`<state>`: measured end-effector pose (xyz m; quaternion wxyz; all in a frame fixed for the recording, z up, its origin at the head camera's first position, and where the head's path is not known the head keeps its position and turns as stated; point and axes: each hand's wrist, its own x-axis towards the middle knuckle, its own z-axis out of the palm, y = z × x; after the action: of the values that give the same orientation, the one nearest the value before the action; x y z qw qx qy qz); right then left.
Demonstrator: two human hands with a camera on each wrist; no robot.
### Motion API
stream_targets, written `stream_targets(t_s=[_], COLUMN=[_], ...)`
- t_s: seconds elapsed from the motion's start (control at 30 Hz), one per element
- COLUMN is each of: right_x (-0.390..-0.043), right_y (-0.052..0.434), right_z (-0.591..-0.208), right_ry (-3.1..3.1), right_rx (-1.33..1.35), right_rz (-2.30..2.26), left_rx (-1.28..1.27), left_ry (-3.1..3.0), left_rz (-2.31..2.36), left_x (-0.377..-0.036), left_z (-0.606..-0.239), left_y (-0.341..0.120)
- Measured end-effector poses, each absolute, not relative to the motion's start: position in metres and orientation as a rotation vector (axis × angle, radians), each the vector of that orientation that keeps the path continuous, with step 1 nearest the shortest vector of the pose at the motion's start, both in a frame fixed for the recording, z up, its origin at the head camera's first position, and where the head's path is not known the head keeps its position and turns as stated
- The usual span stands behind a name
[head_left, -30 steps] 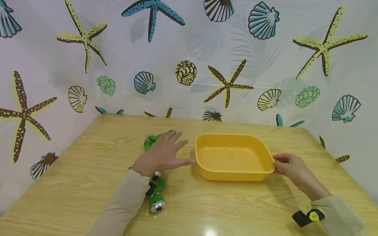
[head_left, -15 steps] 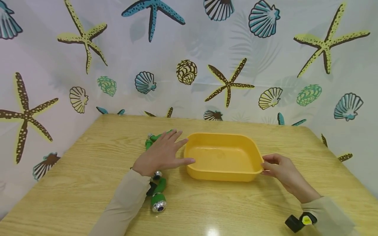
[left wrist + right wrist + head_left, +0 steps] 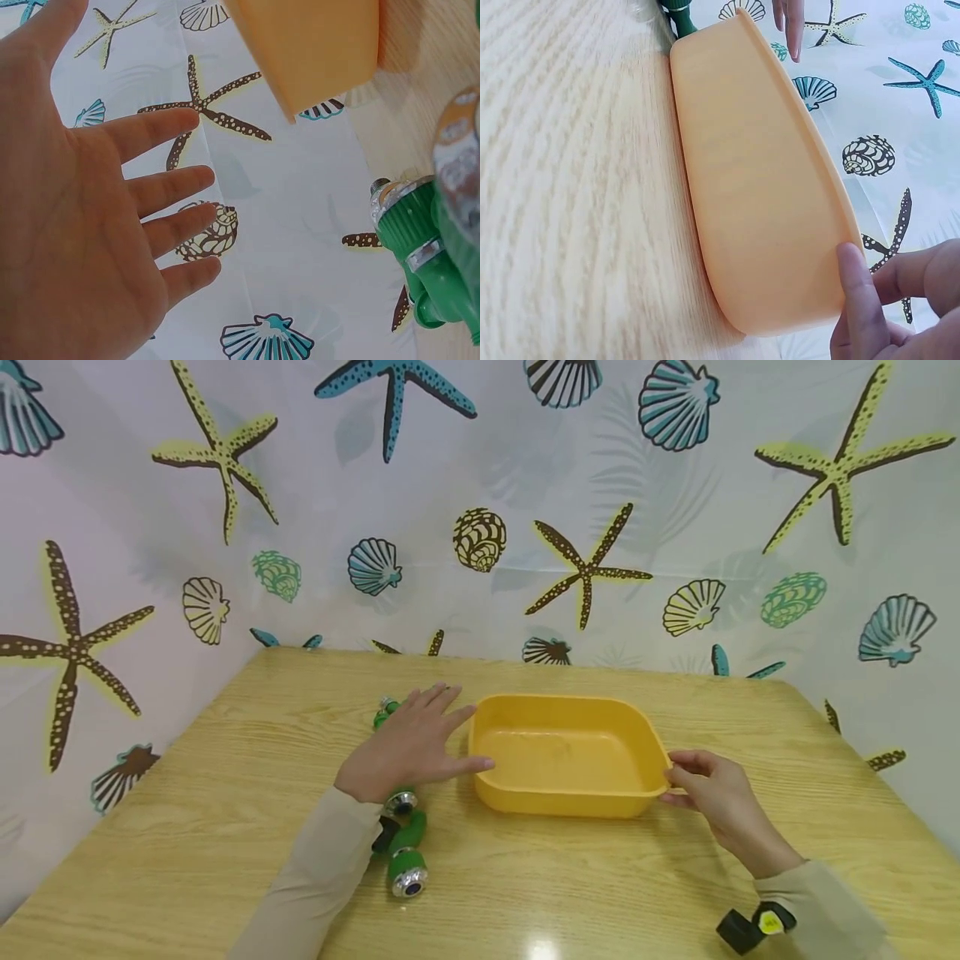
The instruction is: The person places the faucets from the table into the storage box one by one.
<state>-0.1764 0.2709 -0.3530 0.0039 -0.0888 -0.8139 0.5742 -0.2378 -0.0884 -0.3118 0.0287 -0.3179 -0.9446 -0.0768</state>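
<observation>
A yellow plastic basin (image 3: 562, 803) stands on the table, with nothing inside. My right hand (image 3: 723, 802) pinches its right rim between thumb and fingers; the right wrist view shows the thumb (image 3: 859, 289) on the outer wall. At the basin's left end hovers my left hand (image 3: 412, 747), fingers straight and spread, palm bare in the left wrist view. Beneath that hand and forearm lie green pipe-like pieces (image 3: 407, 864) with silver ends, partly hidden. One green ribbed piece (image 3: 420, 255) with a silver collar shows in the left wrist view.
The wood-grain table (image 3: 570, 885) meets a white cloth (image 3: 427, 577) printed with starfish and shells at the back and sides. A small black device (image 3: 753, 927) is worn on my right wrist.
The basin has slid left toward my left hand, with my right hand moving along on its rim, mostly in the first half second. My left hand has stayed nearly in place.
</observation>
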Motion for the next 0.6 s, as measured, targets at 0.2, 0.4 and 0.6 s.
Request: stream_targets(t_s=[0.2,0.4,0.6], right_x=[-0.1770,-0.1776,-0.1780], right_y=[0.2724,0.2754,0.2760], right_z=[-0.3544,-0.3543,-0.3544], right_ry=[-2.567,-2.589,-2.580], right_rx=[-0.301,-0.279,-0.261], right_rz=[1.787,1.787,1.807], left_rx=[-0.991,-0.995,-0.982], left_ry=[-2.916,-2.925,-2.944], left_rz=[-0.234,-0.240,-0.237], left_x=[-0.2375,-0.2377,-0.2380], left_z=[-0.3103,-0.3101,-0.3118], left_y=[-0.0894,-0.0872,-0.0860])
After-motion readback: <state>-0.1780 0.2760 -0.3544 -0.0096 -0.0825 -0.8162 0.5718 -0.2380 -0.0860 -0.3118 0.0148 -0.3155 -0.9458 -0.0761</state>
